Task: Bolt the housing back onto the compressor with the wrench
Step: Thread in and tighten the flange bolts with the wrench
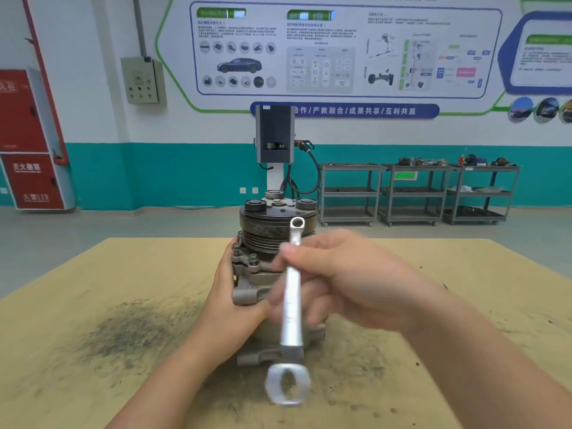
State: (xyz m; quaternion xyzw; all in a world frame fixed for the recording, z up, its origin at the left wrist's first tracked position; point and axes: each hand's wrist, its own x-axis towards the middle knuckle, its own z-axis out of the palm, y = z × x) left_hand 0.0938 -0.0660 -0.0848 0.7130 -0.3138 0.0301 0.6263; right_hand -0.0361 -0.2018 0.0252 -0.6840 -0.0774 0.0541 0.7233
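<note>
Compressor stands upright on the tan table; the left hand cups it at nine o'clock, the right hand at three o'clock grips a ring wrench.

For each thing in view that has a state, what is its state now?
compressor: upright on the table, pulley end up.
wrench: lifted, blurred, on no bolt.
left hand: holds the compressor's side.
right hand: grips the wrench's shaft.
bolts: standing proud in the flange.
table: stained with dark grime.
</note>
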